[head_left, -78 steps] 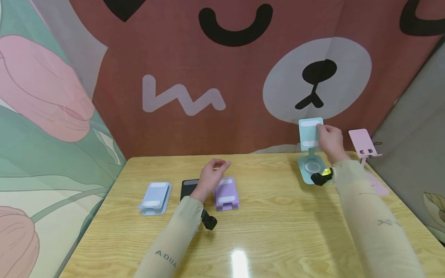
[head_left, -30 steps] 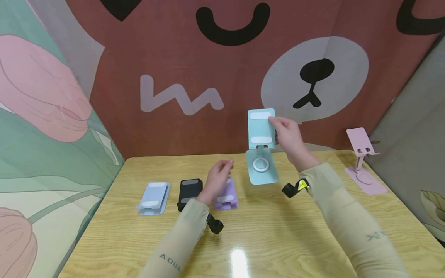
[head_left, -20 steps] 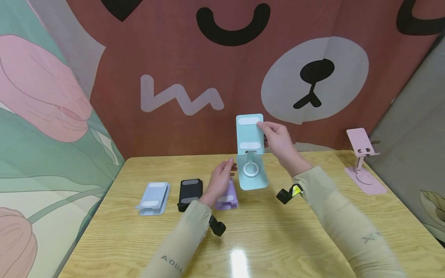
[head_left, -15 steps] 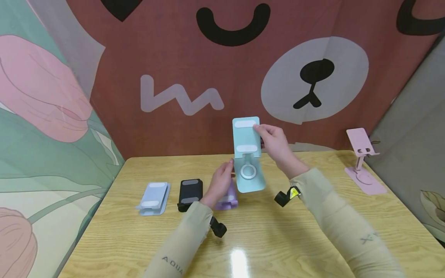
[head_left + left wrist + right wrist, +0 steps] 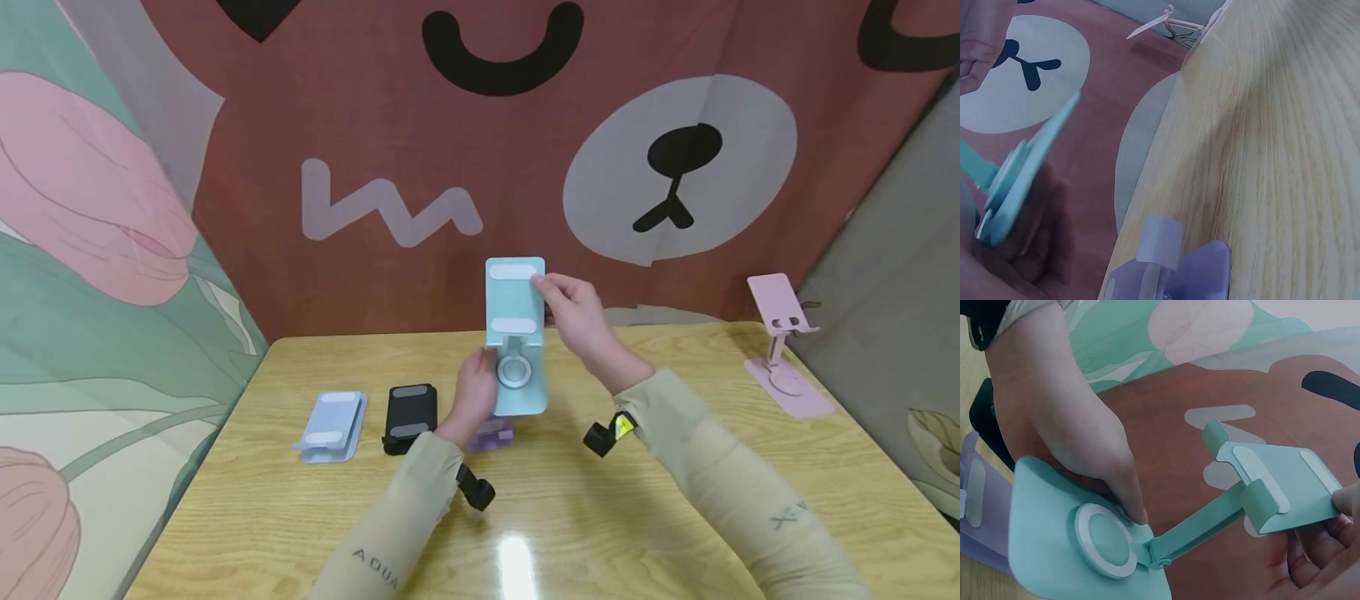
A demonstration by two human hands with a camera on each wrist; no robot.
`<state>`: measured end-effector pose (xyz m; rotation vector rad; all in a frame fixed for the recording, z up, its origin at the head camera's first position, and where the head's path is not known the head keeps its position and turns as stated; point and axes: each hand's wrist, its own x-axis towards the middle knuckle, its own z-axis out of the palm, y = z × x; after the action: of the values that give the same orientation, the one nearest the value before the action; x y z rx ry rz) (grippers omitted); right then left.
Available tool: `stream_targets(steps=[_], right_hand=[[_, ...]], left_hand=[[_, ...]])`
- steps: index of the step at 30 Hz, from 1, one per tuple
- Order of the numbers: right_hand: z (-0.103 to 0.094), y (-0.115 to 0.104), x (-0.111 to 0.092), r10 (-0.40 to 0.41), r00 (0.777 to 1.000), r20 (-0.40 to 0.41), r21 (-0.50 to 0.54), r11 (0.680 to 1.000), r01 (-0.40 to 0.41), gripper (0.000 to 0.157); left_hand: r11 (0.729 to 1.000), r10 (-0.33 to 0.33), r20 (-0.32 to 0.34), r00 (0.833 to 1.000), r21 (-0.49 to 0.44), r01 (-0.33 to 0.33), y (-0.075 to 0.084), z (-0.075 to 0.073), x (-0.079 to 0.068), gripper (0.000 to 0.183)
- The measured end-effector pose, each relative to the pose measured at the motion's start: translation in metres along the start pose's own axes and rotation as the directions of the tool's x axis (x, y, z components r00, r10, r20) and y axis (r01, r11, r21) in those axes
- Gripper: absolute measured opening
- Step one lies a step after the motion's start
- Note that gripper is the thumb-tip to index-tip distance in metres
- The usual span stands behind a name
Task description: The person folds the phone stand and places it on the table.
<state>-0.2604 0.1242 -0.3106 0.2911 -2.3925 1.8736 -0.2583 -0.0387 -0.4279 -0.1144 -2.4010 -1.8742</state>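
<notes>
With the teal stand held unfolded in mid-air over the worktop, a two-point hold probably keeps it from folding up; right grip closed in a pinch on the plate's side edge, left grip curled round the base's left edge; folded purple stand sits below, partly hidden; pink stand stands open, well apart.

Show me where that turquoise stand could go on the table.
Widest bare patch of table: between the purple stand and the pink stand, with the right sleeve over part of it. Another lies in front of the blue stand, left of the left sleeve. Crowded: around the black stand, flanked by blue and purple.
</notes>
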Motion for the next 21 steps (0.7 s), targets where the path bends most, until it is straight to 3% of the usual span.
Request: stream_targets(steps=[4,9,21], right_hand=[[0.004,0.000,-0.001,-0.025,1.000,0.009,-0.014,1.000,0.025,0.047],[0.009,0.000,-0.003,-0.062,0.998,-0.006,-0.008,0.998,0.062,0.047],[0.013,0.008,0.001,-0.094,0.992,-0.081,0.020,0.995,0.096,0.070]], left_hand=[[0.999,0.037,-0.060,0.998,-0.037,-0.039,0.000,-0.001,0.000,0.042],[0.996,0.072,-0.086,0.994,-0.052,-0.077,-0.001,-0.002,0.000,0.040],[0.990,0.092,-0.144,0.985,-0.095,-0.106,-0.002,-0.001,-0.002,0.037]])
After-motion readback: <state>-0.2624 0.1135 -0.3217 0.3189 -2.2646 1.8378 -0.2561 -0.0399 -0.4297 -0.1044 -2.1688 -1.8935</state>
